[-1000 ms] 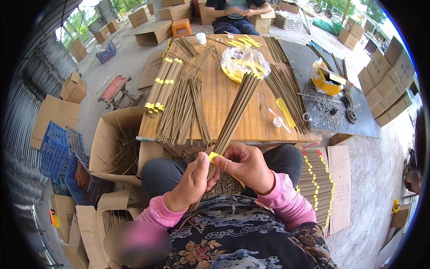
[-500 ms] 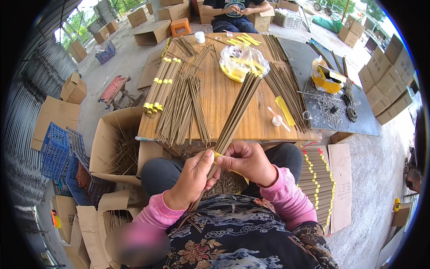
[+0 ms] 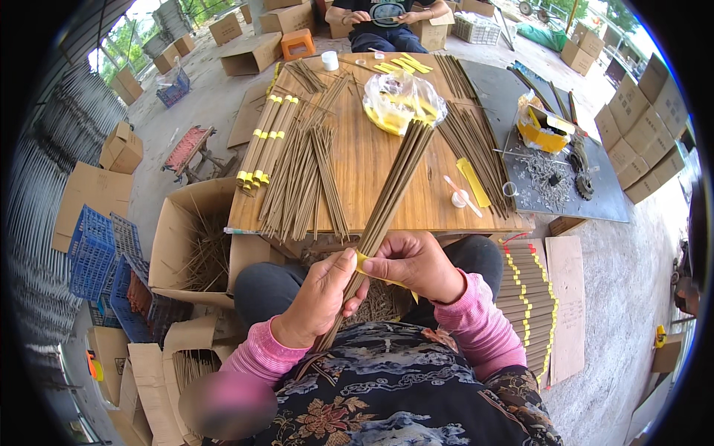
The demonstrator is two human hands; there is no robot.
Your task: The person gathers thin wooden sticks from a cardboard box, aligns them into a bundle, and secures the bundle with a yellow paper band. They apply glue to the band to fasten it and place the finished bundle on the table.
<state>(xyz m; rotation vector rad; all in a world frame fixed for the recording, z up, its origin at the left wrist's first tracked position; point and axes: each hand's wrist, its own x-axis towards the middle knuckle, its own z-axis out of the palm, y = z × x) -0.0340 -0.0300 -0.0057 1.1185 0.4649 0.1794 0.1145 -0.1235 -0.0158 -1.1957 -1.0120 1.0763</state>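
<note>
My left hand [image 3: 314, 299] is closed around a bundle of brown incense sticks [image 3: 396, 182], which slants up over the table's near edge. A yellow paper strip [image 3: 361, 262] lies around the bundle just above my left fingers, with my left thumb against it. On the other side, my right hand [image 3: 418, 266] is closed, thumb and fingers pinching the strip. Loose incense sticks [image 3: 297, 182] lie on the wooden table [image 3: 357, 160] at the left, beside banded bundles [image 3: 268, 141]. Right of my bundle are a yellow strip [image 3: 473, 183] and a small white pot [image 3: 460, 198] with a spatula across it.
A plastic bag [image 3: 401, 97] of yellow strips sits mid-table. A dark board [image 3: 535, 201] at the right bears a yellow box [image 3: 544, 132] and scraps. Left of my knees stands a carton [image 3: 178, 230] of sticks; finished bundles [image 3: 528, 305] lie at the right. A person [image 3: 387, 18] sits opposite.
My right hand has shifted slightly up and right, and more of the yellow strip shows at its thumb. The person opposite has moved their hands apart.
</note>
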